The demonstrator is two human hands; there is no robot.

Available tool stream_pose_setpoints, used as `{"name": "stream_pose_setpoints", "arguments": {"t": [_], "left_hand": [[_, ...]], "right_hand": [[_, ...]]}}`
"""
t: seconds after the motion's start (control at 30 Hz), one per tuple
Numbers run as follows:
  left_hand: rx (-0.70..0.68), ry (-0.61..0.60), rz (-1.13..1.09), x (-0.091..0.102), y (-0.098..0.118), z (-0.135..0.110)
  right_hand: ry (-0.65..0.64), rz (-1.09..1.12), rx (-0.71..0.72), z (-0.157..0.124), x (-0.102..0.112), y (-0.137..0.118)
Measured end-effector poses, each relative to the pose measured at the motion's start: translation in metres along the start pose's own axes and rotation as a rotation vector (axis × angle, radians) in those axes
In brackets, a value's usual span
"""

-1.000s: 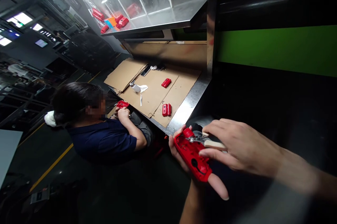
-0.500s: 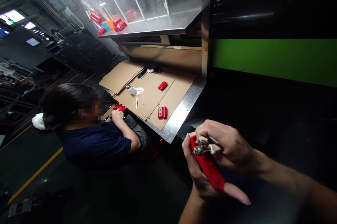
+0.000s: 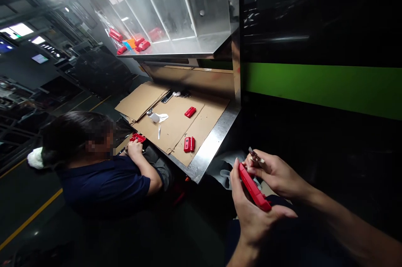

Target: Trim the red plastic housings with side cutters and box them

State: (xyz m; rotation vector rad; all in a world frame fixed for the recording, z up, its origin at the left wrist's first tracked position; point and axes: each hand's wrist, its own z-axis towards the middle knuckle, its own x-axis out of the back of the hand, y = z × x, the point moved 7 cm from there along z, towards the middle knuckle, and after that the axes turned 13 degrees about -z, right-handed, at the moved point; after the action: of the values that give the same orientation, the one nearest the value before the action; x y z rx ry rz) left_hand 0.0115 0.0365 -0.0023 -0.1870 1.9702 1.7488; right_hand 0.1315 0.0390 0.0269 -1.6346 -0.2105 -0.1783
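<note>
**Two hands on one red casing, co-worker on the left**

Going left to right from my remote seat: one co-worker in a dark blue shirt sits low at the left, one hand on a red part at the near edge of the bench. The bench is covered in cardboard sheets, and I count two more red parts lying on them, one further back and one nearer the steel edge. There's also a white object on the cardboard. Up on the metal shelf there's a small cluster of red parts – four or five, can't count them exactly.

Then my own hands, lower right of the bench. Left hand is wrapped around one red casing – fingers behind it, thumb laid across its lower end. It's seen nearly edge-on, long axis running from upper left down to lower right, upper end pointing toward the bench. Right hand is clenched on one small tool, its metal tip sticking out up and to the left, just above the casing's top end. Can't tell if the tip touches it.
</note>
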Motion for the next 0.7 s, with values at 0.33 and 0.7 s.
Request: {"name": "stream_pose_setpoints", "arguments": {"t": [0.33, 0.7], "left_hand": [[0.007, 0.150, -0.576, 0.020, 0.005, 0.038], [0.026, -0.235, -0.959, -0.088, 0.038, 0.052]], "right_hand": [[0.574, -0.600, -0.135, 0.000, 0.165, 0.055], [0.363, -0.830, -0.586, -0.011, 0.260, 0.167]]}}
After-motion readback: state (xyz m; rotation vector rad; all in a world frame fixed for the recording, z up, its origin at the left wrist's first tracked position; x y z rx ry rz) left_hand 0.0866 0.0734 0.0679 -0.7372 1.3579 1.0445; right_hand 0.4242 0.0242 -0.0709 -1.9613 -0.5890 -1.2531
